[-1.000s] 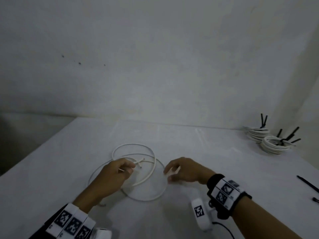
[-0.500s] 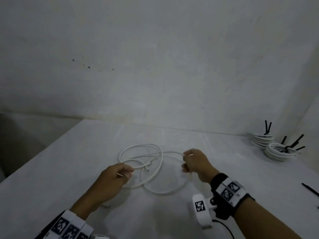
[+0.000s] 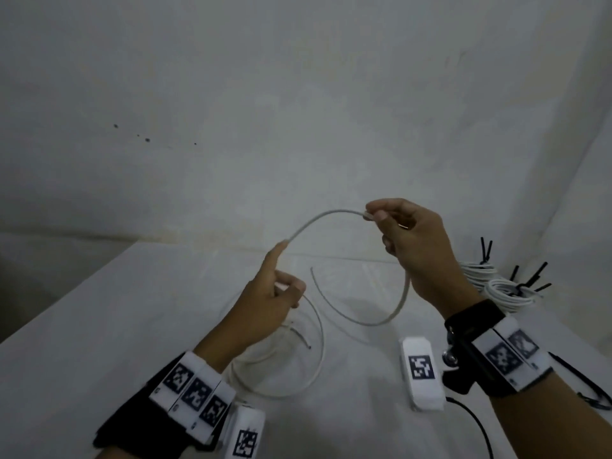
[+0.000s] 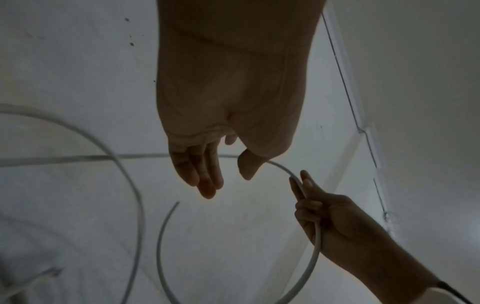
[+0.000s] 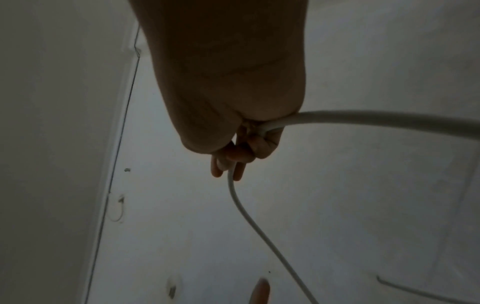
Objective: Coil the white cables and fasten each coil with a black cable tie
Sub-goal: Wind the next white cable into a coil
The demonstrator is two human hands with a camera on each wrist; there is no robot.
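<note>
A long white cable (image 3: 331,212) arches in the air between my hands. My right hand (image 3: 376,217) is raised and pinches it between thumb and fingers. From the bottom of that hand the cable hangs in a loop (image 3: 364,323) ending in a free tip. My left hand (image 3: 284,279) is lower, with its index finger stretched up under the cable. In the left wrist view the left hand (image 4: 227,183) has loose straight fingers and the cable (image 4: 311,263) runs behind them to the right hand (image 4: 301,185). The right wrist view shows the right hand (image 5: 231,168) wrapped round the cable (image 5: 259,230). More loops (image 3: 318,352) lie on the table.
The white table (image 3: 132,309) meets a pale wall at the back. Two tied white coils (image 3: 510,289) with black tie tails (image 3: 485,250) sticking up sit at the back right. A loose black cable tie (image 3: 576,372) lies near the right edge.
Both hands have risen from the table. The right hand has pulled a length of cable up and right, and the left index finger now props the cable from below.
</note>
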